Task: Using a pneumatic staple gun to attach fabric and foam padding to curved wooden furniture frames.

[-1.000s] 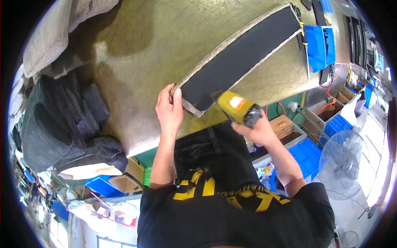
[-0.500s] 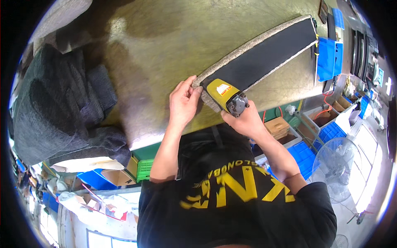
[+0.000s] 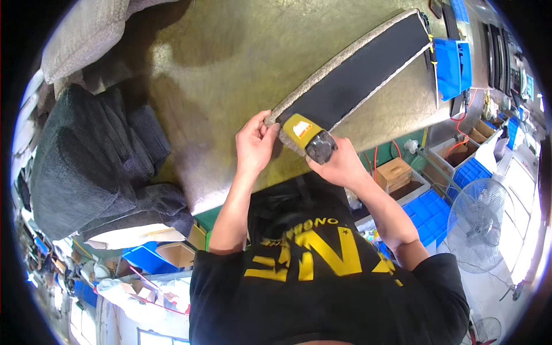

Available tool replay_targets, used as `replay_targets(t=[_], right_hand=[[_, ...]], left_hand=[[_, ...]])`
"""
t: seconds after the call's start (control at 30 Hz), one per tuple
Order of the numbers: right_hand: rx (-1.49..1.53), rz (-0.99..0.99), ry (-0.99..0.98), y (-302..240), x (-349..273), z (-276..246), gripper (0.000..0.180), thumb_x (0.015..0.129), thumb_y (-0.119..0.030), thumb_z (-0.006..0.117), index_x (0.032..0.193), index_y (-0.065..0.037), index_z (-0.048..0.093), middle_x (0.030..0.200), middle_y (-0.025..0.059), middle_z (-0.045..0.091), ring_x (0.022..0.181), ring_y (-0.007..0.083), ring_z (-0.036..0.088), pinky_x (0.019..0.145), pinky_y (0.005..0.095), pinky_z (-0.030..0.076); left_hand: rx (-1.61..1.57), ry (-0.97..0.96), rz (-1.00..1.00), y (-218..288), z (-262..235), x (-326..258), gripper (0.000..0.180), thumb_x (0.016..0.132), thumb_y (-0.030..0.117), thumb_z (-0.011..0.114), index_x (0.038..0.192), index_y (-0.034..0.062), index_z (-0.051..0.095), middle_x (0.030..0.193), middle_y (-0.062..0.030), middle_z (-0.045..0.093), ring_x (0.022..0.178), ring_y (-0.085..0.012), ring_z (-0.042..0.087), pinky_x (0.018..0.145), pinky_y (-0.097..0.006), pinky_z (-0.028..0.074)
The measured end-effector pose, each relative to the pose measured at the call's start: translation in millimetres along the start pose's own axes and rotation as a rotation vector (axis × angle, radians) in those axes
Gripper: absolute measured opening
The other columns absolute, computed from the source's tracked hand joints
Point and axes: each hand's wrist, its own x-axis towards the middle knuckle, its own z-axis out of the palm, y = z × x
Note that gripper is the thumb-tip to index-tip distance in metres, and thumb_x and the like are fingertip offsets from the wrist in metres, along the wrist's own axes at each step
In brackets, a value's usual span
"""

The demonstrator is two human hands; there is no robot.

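1. Two blue bins (image 3: 451,66) sit past the far end of the black strip (image 3: 356,75); their contents are unclear.
2. Left hand (image 3: 253,144) fingers pinch the strip's near end on the tabletop (image 3: 230,69).
3. Right hand (image 3: 339,167) fingers grip one yellow tool (image 3: 307,137) against that end.

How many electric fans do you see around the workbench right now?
2. A large white fan stands on the floor to the person's right, below the blue bins. A smaller fan shows partly at the lower right edge. Others may be hidden beyond the rim.
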Motion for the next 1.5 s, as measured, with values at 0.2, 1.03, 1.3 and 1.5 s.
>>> replay_targets(t=[0.2, 1.03, 1.3, 1.5], right_hand=[[-0.087, -0.092, 0.071, 26, -47, -28, 0.033, 0.077, -0.009, 0.073, 0.108, -0.001, 0.064, 0.088, 0.0194, 0.069, 0.086, 0.0403, 0.068, 0.074, 0.0400, 0.055], [-0.008, 0.037, 0.060, 63, -78, -22, 0.031, 0.075, -0.011, 0.073, 0.101, -0.001, 0.060, 0.078, 0.0217, 0.064, 0.077, 0.0435, 0.064, 0.066, 0.0426, 0.051], [0.230, 0.406, 0.398, 117, -93, -93, 0.025, 0.073, -0.010, 0.073, 0.092, 0.003, 0.063, 0.073, 0.0106, 0.066, 0.062, 0.0157, 0.063, 0.062, 0.0338, 0.051], [0.327, 0.446, 0.505, 169, -90, -155, 0.023, 0.076, -0.012, 0.070, 0.092, 0.003, 0.063, 0.068, 0.0076, 0.065, 0.060, 0.0128, 0.062, 0.057, 0.0342, 0.051]], left_hand=[[0.588, 0.113, -0.047, 35, 10, 10, 0.034, 0.085, 0.035, 0.078, 0.097, 0.0041, 0.071, 0.058, -0.0010, 0.054, 0.055, -0.0088, 0.048, 0.054, -0.028, 0.042], [1.067, -0.023, 0.293, 42, 9, 4, 0.037, 0.100, 0.039, 0.055, 0.097, 0.0030, 0.060, 0.075, -0.0189, 0.066, 0.071, -0.0381, 0.067, 0.066, -0.046, 0.050], [0.689, -0.384, 0.039, 60, 55, -4, 0.059, 0.092, 0.040, 0.069, 0.131, 0.0000, 0.052, 0.115, -0.0223, 0.069, 0.110, -0.0351, 0.067, 0.093, -0.042, 0.051], [0.488, -0.382, -0.210, 127, 32, -45, 0.033, 0.088, 0.019, 0.066, 0.115, -0.0002, 0.066, 0.097, -0.0116, 0.071, 0.093, -0.0170, 0.065, 0.085, -0.033, 0.052]])
